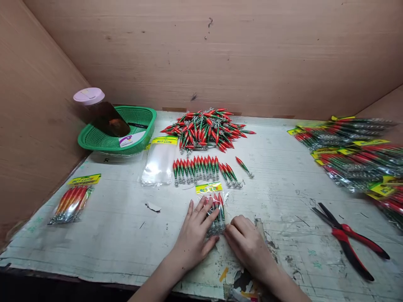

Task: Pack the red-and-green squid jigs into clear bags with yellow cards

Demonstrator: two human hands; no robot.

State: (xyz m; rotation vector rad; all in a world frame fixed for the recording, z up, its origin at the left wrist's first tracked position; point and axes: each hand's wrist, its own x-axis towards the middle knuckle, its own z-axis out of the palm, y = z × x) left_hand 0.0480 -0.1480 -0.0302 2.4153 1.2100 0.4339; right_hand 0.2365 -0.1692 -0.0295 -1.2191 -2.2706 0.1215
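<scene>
A clear plastic packet of fishing lures (221, 205) with a yellow header lies flat on the table. My left hand (198, 233) rests over it, fingers spread across the plastic and the red-and-green lures inside. At its lower right edge, the curled fingers of my right hand (247, 243) pinch the packet's side; the fingertips are partly hidden. Just beyond the packet stands a neat row of loose lures (197, 168), with a few slanted ones at its right end. A single lure (244, 166) lies apart. Left of the row is a stack of unfilled clear bags (159, 163).
A heap of lures (206, 130) lies by the back wall. The green basket (147, 132) holds a lidded bottle (107, 115). One filled orange lure packet (74, 199) lies left; several filled packets (355, 161) are piled right. Red-handled pliers (348, 239) lie open at right.
</scene>
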